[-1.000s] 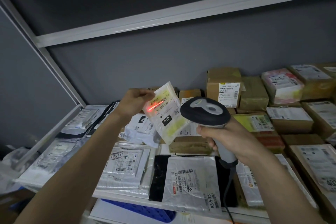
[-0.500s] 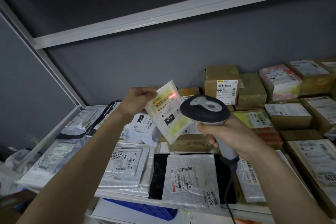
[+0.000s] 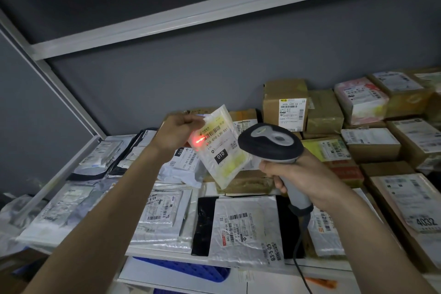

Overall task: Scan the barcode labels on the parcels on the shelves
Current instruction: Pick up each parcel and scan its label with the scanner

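At centre frame the left hand (image 3: 177, 130) pinches the top corner of a small padded parcel (image 3: 220, 148), held up above the shelf (image 3: 167, 258); just right of it, the right hand (image 3: 300, 176) grips a barcode scanner (image 3: 270, 142), its red beam (image 3: 199, 140) on the parcel's label.

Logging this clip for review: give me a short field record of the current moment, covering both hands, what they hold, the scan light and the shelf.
left hand: left hand pinches the clear yellow-tinted pouch by its upper left corner, lifted off the shelf
right hand: right hand grips the handheld scanner
scan light: red glow on the pouch's left edge, beside its barcode
shelf: white shelf bearing flat mailers on the left and cardboard boxes on the right
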